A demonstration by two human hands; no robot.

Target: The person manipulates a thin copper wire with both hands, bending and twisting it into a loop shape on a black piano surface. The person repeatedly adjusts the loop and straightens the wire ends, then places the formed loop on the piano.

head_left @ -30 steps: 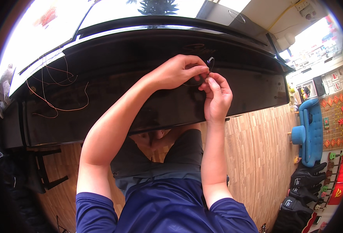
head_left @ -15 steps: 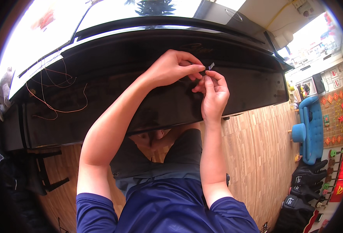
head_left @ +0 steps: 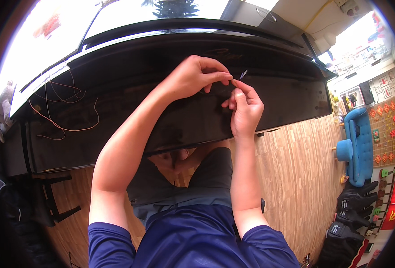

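Left hand (head_left: 196, 79): fingertips pressed together, contents hidden. Right hand (head_left: 246, 108): can't tell. Thin strip (head_left: 244, 74), 1 o'clock of fingertips: likely light, bendy; pinch low.

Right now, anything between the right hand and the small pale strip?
Nothing visible: the strip juts up beside the right hand, at its fingertips; contact is unclear. The loose wires lie off left, out of the way.

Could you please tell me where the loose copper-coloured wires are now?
In the head view, the copper-coloured wires are toward the left end of the black panel, left of the left hand.
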